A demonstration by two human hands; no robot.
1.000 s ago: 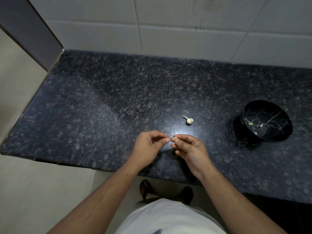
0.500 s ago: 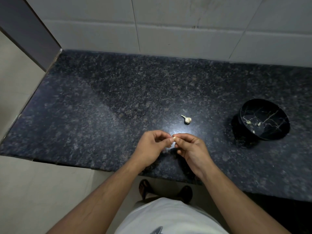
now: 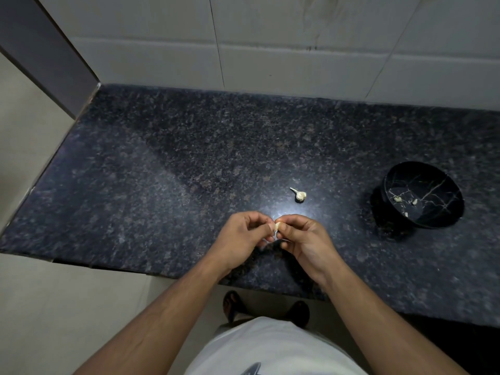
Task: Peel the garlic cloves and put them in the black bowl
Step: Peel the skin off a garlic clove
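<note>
Garlic clove (image 3: pixel 277 226) mostly behind fingers (image 3: pixel 290 231)

A dark speckled stone counter (image 3: pixel 189 163) runs across the view, with a bright patch of reflected light near its front edge. Behind it stands a wall of large pale tiles (image 3: pixel 297 50), and a dark panel (image 3: pixel 46 50) rises at the counter's left end. Below the front edge lies a light floor (image 3: pixel 67 307), where two dark sandals (image 3: pixel 232 304) show above a white shirt (image 3: pixel 270 350).
</note>
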